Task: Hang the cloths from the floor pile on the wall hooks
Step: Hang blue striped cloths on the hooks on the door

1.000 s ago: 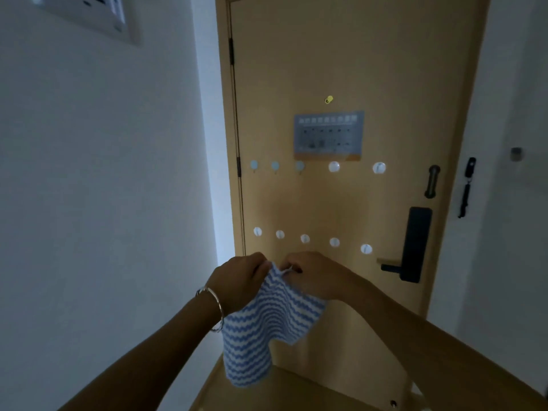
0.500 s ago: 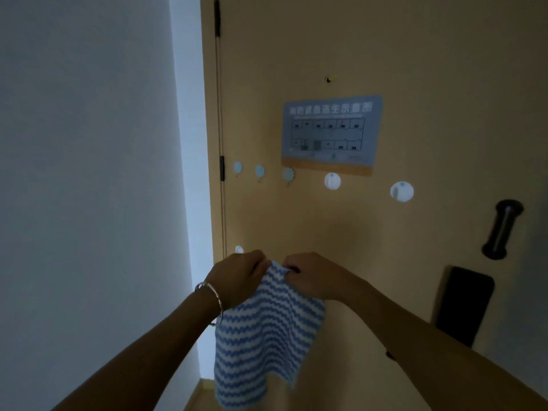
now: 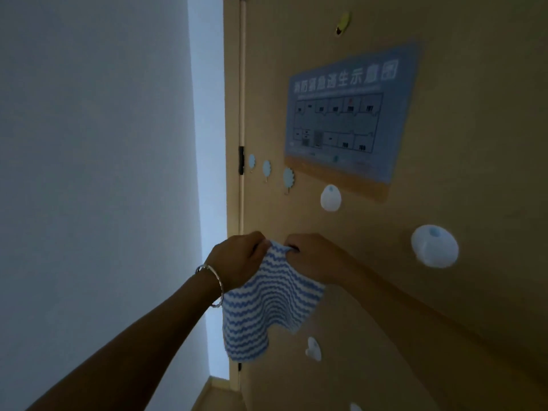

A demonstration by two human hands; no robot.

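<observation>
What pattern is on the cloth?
Wavy blue and white stripes on the cloth, clear in the head view.

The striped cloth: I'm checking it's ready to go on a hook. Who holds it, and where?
Both hands hold the striped cloth by its top edge: left hand and right hand pinch it close together, the rest hanging free.

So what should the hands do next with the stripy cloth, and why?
Probably lift the striped cloth up to the small hook just above. Both the left hand and right hand pinch its top edge close to the door, and it isn't on any hook yet.
</observation>
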